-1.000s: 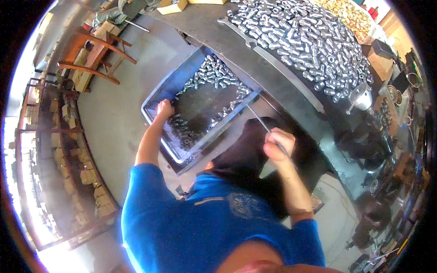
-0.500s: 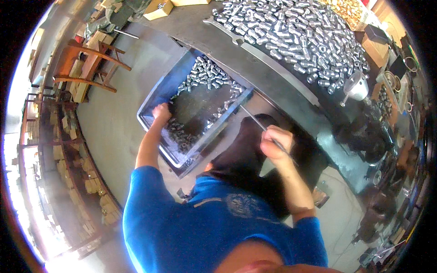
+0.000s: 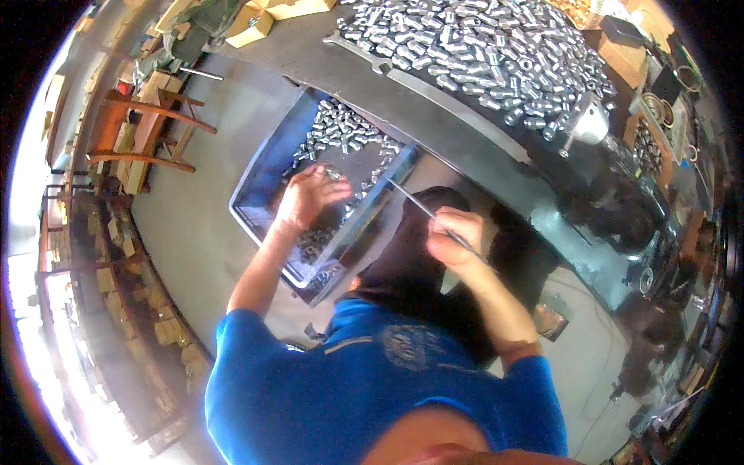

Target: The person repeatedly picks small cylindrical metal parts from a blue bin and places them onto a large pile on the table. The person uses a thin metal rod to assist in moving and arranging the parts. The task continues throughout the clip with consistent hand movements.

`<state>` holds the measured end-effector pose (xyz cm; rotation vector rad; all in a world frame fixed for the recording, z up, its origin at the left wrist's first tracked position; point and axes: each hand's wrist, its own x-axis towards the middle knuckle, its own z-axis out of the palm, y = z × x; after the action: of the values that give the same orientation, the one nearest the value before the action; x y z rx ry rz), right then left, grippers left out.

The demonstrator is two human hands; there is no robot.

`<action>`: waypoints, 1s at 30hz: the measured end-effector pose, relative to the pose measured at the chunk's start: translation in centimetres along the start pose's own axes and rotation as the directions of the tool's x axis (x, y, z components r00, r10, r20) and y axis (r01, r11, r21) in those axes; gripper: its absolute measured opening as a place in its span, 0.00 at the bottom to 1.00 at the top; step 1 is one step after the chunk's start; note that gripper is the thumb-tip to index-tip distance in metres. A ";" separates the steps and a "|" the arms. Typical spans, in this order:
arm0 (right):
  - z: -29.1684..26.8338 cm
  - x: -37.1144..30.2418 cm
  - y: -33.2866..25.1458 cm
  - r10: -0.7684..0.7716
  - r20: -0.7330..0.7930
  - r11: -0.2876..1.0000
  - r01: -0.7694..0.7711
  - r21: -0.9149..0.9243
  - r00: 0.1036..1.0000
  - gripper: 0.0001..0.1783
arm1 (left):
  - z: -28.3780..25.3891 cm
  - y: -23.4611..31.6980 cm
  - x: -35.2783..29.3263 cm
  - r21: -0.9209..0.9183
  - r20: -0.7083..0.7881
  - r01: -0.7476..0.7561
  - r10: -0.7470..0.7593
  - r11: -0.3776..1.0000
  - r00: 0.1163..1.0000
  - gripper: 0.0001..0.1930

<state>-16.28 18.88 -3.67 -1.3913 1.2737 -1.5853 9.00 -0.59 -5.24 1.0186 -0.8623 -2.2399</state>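
My left hand (image 3: 306, 200) is over the blue tray (image 3: 252, 174), fingers fairly straight. A small shiny metal fitting (image 3: 332, 171) shows between its thumb and fingers, partly blurred. My right hand (image 3: 456, 235) is closed round a thin metal rod (image 3: 418, 203). The rod slants up and left, its far tip close to the tray's right wall. Inside the tray, many silvery metal fittings (image 3: 345, 128) lie heaped at the far end. More fittings lie along its right side and near end, partly hidden by my left hand and its shadow.
A dark workbench (image 3: 434, 128) runs along the far right, bearing a large pile of metal fittings (image 3: 480, 54) and a long wrench (image 3: 358, 52). A small cardboard box (image 3: 249, 29) sits at its far left corner. On the floor to the left stands a wooden chair (image 3: 147, 132).
My left hand has risen from the tray's left side and moved right, its fingers straightening, with a fitting now showing. My right hand and the rod have shifted slightly left in the picture.
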 end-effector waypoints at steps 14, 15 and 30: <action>-1.3 0.2 -1.6 -0.127 -0.044 0.979 0.132 0.155 0.991 0.12 | 7.0 0.0 0.5 0.874 0.384 -0.433 0.233 0.220 0.893 0.15; -1.5 0.3 -1.8 -0.142 -0.025 0.977 0.144 0.158 0.990 0.12 | 7.2 0.2 0.6 0.864 0.465 -0.496 0.243 0.088 0.852 0.14; -1.8 1.0 -1.9 -0.004 0.177 1.000 0.005 -0.006 0.984 0.19 | 10.3 -0.9 0.6 0.664 0.743 -0.746 0.138 -0.035 0.655 0.15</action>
<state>-18.04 18.96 -1.48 -1.5039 1.1719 -1.4267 0.32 2.96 -0.91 0.3071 -2.6757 -0.9800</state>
